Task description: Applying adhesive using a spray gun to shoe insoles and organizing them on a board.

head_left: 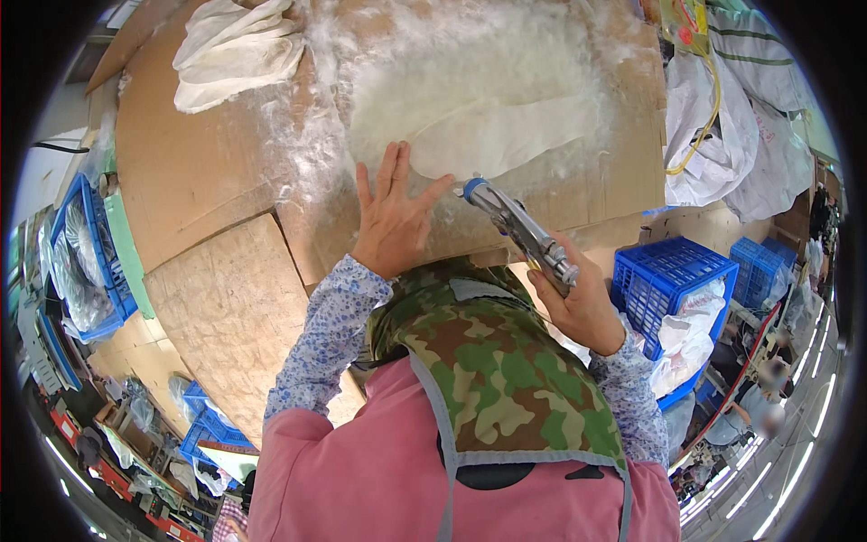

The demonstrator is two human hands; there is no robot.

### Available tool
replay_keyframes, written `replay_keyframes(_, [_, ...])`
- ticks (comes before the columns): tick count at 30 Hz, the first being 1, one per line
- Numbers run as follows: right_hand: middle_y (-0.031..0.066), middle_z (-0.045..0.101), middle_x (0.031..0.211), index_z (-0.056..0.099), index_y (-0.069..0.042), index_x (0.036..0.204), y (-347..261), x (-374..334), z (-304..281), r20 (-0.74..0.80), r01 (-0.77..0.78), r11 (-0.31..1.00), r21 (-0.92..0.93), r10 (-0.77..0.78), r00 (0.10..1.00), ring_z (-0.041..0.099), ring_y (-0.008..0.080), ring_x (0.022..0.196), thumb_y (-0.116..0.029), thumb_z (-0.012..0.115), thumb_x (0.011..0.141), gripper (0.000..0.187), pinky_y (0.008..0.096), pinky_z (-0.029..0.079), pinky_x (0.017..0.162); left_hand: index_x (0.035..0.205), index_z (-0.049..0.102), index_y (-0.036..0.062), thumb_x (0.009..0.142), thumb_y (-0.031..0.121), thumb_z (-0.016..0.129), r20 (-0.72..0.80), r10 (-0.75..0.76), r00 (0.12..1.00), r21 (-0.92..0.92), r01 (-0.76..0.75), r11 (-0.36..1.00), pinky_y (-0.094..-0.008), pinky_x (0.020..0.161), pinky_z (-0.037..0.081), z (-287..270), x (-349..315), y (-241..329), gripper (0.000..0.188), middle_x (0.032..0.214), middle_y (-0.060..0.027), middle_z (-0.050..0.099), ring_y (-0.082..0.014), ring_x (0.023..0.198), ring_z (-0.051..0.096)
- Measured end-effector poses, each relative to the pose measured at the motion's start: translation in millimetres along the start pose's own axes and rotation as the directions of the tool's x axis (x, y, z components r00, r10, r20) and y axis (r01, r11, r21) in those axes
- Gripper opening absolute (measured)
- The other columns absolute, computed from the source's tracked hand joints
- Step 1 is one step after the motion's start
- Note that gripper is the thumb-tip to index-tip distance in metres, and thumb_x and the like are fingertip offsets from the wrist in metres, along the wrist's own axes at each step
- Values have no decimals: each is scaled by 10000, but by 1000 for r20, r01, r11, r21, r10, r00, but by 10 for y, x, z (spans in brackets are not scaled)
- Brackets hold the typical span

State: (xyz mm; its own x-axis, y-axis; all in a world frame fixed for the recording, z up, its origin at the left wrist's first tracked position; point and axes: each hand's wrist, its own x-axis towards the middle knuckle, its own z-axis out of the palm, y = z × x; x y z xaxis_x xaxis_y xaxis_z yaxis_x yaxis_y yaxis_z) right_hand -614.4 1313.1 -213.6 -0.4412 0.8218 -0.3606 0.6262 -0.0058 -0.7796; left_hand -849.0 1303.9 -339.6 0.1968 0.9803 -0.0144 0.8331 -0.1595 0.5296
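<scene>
Some fingers of the right hand (587,303) are hidden by the silver metal spray gun with a blue ring (519,226) at its front end, so its trigger cannot be made out. The far edge of the flat, pale cream sheet (506,135) blurs into loose white fluff (316,172). The upper frame edge cuts off the crumpled white cloth pieces (235,59) and brown cardboard-covered tabletop (181,163); the lower edge crops the pink garment (361,479). People (754,406) at lower right are small and blurred.
</scene>
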Motion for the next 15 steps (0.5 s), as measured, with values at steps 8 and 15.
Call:
replay_keyframes(8, [200,630,905,478,-27,1205,142,-77,-91,-138,-29,997,-68,20,990,615,385,805,-22,591,835,387,376,481,685,1312,512,297,761,34,570,0,0,1000,7,0,1000,-615,1082,81,20,0,9,613,1500,-205,210,-354,1408,143])
replay_keyframes(15, [192,633,885,479,-28,1198,212,-193,-184,-231,-111,990,-82,90,969,610,383,775,-34,588,843,372,373,477,681,1321,506,303,763,38,565,11,-1,1000,17,1,1000,-594,1094,64,24,6,16,621,1508,-198,203,-345,1409,145])
